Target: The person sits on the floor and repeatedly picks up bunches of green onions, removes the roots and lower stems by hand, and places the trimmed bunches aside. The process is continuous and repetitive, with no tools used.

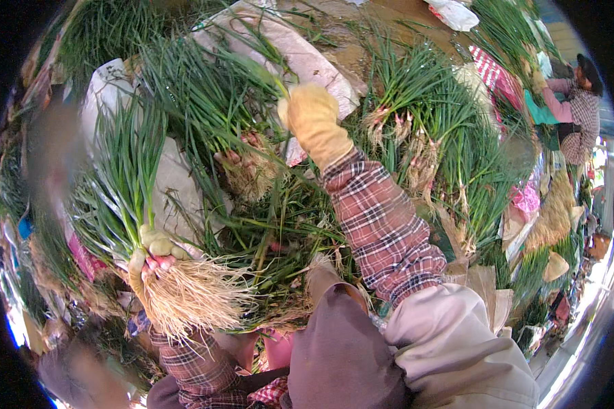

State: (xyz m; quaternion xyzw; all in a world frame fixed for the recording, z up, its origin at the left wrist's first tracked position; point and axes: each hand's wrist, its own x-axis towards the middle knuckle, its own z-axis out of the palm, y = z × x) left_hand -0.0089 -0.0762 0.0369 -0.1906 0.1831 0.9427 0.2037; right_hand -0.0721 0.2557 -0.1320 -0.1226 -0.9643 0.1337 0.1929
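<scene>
My left hand, in a pale glove, grips a bunch of green onions near its pinkish bulbs, the long roots spreading to the right and the leaves pointing up. My right hand, in a yellowish glove, is stretched forward over a pale sack. Green stalks stick out beyond its fingers, which are slightly blurred. Between the two hands lies another bunch with tangled roots. Loose green leaves are strewn below it, close to my knees.
More green onions are heaped at the right, roots towards me. A white plastic bag lies at the top. A person in a checked top handles onions at the far right. A green heap fills the upper left.
</scene>
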